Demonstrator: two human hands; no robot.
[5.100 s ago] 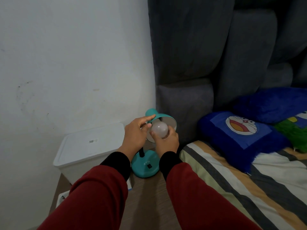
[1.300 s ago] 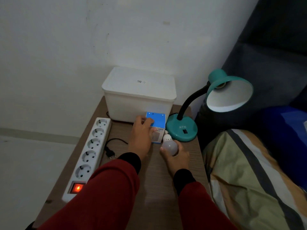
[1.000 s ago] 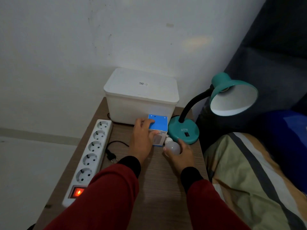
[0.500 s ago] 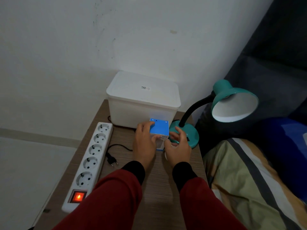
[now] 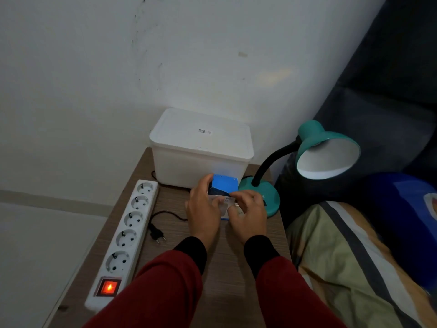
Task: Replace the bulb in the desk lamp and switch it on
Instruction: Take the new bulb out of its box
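The teal desk lamp (image 5: 269, 200) stands at the table's back right, its shade (image 5: 328, 157) tilted toward me with no bulb visible inside. A blue and white bulb box (image 5: 224, 185) stands in front of the lamp base. My left hand (image 5: 203, 211) grips the box's left side. My right hand (image 5: 249, 215) is curled against the box's right front; the metal screw base of a bulb (image 5: 236, 204) shows between its fingers, while the globe is hidden under the hand. The box's top looks open and dark.
A white power strip (image 5: 127, 228) lies along the table's left edge with its red switch (image 5: 108, 287) lit. A loose black plug (image 5: 157, 234) lies beside it. A white lidded container (image 5: 201, 147) stands against the wall. A striped blanket (image 5: 350, 256) borders the table's right.
The bulb came out of the lamp shade and down to the table in my right hand. My left hand took the box; my right hand has closed in against it with the bulb.
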